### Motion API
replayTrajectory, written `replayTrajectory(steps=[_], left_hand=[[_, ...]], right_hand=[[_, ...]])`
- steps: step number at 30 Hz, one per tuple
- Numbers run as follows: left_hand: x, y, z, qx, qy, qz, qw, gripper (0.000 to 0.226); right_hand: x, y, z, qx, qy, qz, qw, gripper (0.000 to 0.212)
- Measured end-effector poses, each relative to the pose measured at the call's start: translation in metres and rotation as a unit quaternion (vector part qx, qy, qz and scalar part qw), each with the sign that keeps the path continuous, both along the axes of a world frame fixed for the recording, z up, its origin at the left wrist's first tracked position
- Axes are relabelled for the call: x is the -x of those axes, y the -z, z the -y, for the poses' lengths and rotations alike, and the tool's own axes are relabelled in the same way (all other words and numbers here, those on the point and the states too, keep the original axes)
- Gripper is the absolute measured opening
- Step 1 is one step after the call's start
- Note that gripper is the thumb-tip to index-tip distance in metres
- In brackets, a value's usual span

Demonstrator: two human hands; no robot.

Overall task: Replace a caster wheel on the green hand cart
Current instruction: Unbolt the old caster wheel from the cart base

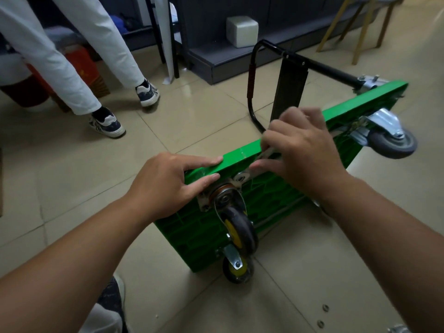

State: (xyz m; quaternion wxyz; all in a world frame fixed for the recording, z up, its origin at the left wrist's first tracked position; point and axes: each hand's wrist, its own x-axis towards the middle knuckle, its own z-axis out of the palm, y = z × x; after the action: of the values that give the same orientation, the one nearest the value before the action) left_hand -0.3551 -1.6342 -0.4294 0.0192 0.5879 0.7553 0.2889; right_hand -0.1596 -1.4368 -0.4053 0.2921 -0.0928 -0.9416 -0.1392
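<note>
On the floor, the green cart (259,195) stands tipped on its side, wheels facing the person. The left hand (168,186) lies flat and spread on the top edge, just above a caster (236,224). The right hand (300,150) pinches a thin metal tool (268,153) at that edge. If the left hand lets up, the cart could tip over. The tool could slip and poke a finger. Small nuts (323,314) on the floor could roll away.
</note>
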Motion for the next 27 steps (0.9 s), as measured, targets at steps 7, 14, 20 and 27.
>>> replayTrajectory(steps=[7,14,20,27], left_hand=[[-0.005,-0.005,0.001,-0.006,-0.001,-0.012,1.000,0.047],[-0.007,-0.004,0.002,-0.001,0.001,-0.019,1.000,0.036],[-0.005,-0.003,0.002,0.007,-0.004,-0.009,1.000,0.036],[-0.002,0.001,0.001,0.008,-0.005,-0.002,1.000,0.040]], right_hand=[[0.036,-0.047,0.025,-0.245,-0.098,0.173,0.949,0.029],[-0.012,-0.018,0.008,0.017,-0.041,0.009,0.999,0.043],[-0.027,0.070,0.046,0.624,0.112,-0.331,0.699,0.039],[-0.001,0.132,0.083,0.726,0.132,-0.379,0.559,0.037]])
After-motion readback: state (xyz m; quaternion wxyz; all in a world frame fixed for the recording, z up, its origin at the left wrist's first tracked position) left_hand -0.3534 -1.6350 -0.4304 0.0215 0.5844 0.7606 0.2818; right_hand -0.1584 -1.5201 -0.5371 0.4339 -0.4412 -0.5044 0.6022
